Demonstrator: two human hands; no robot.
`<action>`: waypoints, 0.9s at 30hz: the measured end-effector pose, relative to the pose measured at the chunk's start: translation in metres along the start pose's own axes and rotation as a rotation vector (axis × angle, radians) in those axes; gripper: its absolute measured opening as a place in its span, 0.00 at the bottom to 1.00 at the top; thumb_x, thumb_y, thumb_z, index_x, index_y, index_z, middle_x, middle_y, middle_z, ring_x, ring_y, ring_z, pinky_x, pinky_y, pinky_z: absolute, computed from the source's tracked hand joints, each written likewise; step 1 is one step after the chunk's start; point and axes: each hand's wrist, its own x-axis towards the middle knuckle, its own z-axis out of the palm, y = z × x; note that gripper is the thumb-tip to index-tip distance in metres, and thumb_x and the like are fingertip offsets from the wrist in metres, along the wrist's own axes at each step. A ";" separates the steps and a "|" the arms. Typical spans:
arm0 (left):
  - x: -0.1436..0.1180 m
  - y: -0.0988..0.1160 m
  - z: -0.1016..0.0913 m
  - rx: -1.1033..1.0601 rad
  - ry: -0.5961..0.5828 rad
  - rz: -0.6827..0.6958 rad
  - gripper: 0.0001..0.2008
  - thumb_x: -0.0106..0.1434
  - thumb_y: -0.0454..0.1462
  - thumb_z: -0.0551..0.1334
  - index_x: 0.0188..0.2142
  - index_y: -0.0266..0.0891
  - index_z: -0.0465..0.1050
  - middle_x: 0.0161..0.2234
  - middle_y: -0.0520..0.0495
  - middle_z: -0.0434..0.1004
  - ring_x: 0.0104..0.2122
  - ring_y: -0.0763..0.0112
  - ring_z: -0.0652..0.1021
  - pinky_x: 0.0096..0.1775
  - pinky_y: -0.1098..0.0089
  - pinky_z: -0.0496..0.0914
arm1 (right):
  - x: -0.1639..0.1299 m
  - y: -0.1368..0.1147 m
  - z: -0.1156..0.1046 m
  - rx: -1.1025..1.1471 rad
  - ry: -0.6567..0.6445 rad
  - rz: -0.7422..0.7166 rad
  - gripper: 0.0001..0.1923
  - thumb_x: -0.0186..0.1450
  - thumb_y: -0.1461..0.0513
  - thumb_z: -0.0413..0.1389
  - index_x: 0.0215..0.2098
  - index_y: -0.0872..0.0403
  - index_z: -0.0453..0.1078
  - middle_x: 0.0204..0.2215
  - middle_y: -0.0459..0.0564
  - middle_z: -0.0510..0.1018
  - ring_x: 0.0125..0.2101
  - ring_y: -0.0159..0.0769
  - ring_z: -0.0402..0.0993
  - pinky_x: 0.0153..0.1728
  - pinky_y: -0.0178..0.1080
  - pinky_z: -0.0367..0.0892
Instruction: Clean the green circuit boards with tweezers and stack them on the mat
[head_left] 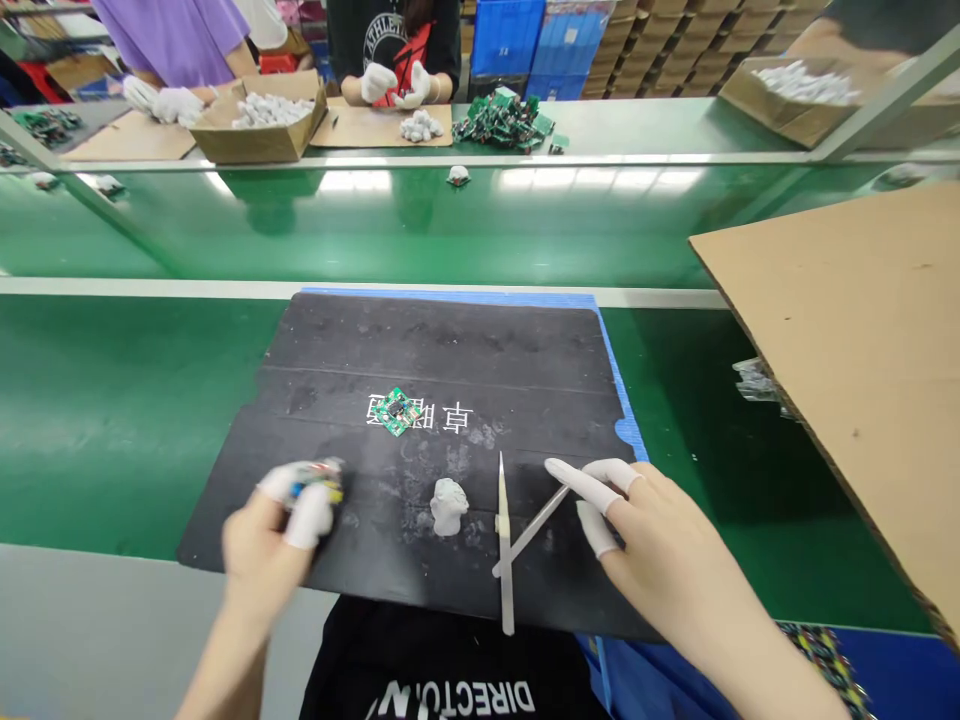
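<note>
Green surface (112,420) carries a black mat (450,340). At near left, the left hand (262,545) has its grip pinched on a blurred electronic part (328,474). Farther and rightward lies a green circuit board (397,411); nearer, a white lump (448,507) sits about midway between the hands. Next, a pointed tool (504,560), long axis near to far, crosses a pale stick (540,522) slanting far-right beneath the right hand (667,530), clearly the closer hand; whether that grip clasps it, I cannot tell.
</note>
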 end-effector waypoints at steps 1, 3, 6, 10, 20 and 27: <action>0.013 -0.006 -0.014 0.017 0.142 -0.017 0.11 0.56 0.42 0.65 0.37 0.40 0.76 0.27 0.52 0.77 0.21 0.73 0.72 0.25 0.74 0.68 | -0.003 0.009 0.001 -0.087 -0.005 -0.062 0.23 0.62 0.73 0.47 0.49 0.53 0.75 0.30 0.52 0.78 0.26 0.40 0.69 0.25 0.41 0.66; 0.035 -0.017 -0.039 0.020 0.239 -0.079 0.11 0.58 0.41 0.63 0.40 0.40 0.76 0.26 0.55 0.75 0.22 0.74 0.72 0.28 0.74 0.68 | -0.008 0.023 0.008 -0.188 0.003 -0.221 0.23 0.62 0.76 0.46 0.45 0.56 0.76 0.29 0.53 0.78 0.25 0.39 0.68 0.25 0.41 0.64; 0.048 -0.028 -0.054 0.057 0.152 -0.128 0.13 0.57 0.43 0.63 0.38 0.37 0.77 0.22 0.54 0.73 0.24 0.70 0.72 0.29 0.72 0.68 | -0.011 0.038 0.021 -0.156 0.087 -0.423 0.25 0.63 0.78 0.42 0.45 0.53 0.75 0.30 0.53 0.79 0.28 0.39 0.70 0.30 0.43 0.66; 0.038 -0.034 -0.042 -0.028 0.104 -0.145 0.14 0.55 0.45 0.66 0.33 0.36 0.76 0.19 0.53 0.71 0.21 0.71 0.70 0.26 0.72 0.65 | -0.002 0.058 0.031 0.034 0.129 -0.363 0.20 0.66 0.72 0.44 0.40 0.49 0.75 0.25 0.50 0.77 0.28 0.39 0.72 0.29 0.42 0.66; 0.045 0.002 -0.022 -0.157 0.160 -0.063 0.14 0.54 0.45 0.66 0.34 0.36 0.75 0.19 0.54 0.71 0.17 0.74 0.69 0.22 0.73 0.65 | 0.046 0.032 0.019 0.387 0.289 0.147 0.09 0.60 0.67 0.49 0.30 0.53 0.71 0.23 0.48 0.79 0.20 0.35 0.74 0.21 0.36 0.69; 0.051 0.143 0.024 -0.687 -0.663 -0.099 0.14 0.52 0.45 0.67 0.27 0.36 0.74 0.18 0.53 0.66 0.13 0.80 0.61 0.17 0.74 0.58 | 0.097 -0.043 -0.066 1.414 0.239 0.092 0.08 0.58 0.64 0.61 0.22 0.50 0.70 0.20 0.44 0.72 0.17 0.29 0.65 0.15 0.32 0.60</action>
